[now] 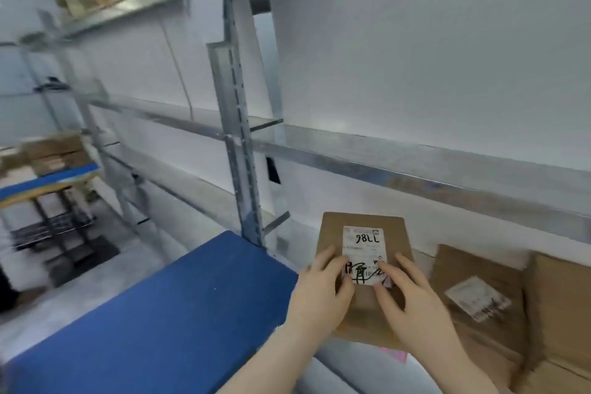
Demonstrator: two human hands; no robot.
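Seen from my remote station, a blue-edged table (48,181) loaded with boxes (54,150) stands blurred at far left. Nearer, a blue-topped surface (179,307) runs up to the grey steel upright (236,137) of the racking. Just right of it, the left hand (319,294) and right hand (412,304) sit close together. Both grip a flat cardboard parcel (361,227), with fingers curled over its near half and overlapping its white label (364,243) (marked "98LL" in black pen). The parcel is below the long metal shelf (415,163), between the blue top and the stacked goods; I cannot tell whether its far edge rests on anything. At right, brown cartons (479,265) lie stacked, one bearing a shipping sticker (479,297).
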